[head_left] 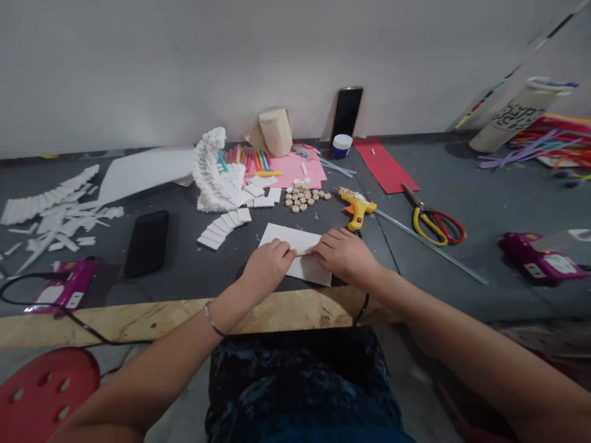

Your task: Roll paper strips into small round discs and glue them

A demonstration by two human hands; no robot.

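Note:
A white board (310, 271) lies at a slant near the table's front edge, under both hands. My left hand (270, 261) rests on its left part, with fingers closed at one end of a thin pale strip (304, 252). At the strip's other end, the fingers of my right hand (344, 253) are curled and closed. Most of the strip is hidden by the fingers, and its material cannot be made out. Just beyond the board are small tan discs (302, 198) and a yellow hot glue gun (356, 208) with a glue stick behind it.
White tiles (217, 231) and a bumpy white structure (212, 178) stand left of the discs. A phone (146, 243) lies further left. Scissors (429, 221) and a purple power strip (542, 258) are to the right. A tan roll (276, 132) stands by the wall.

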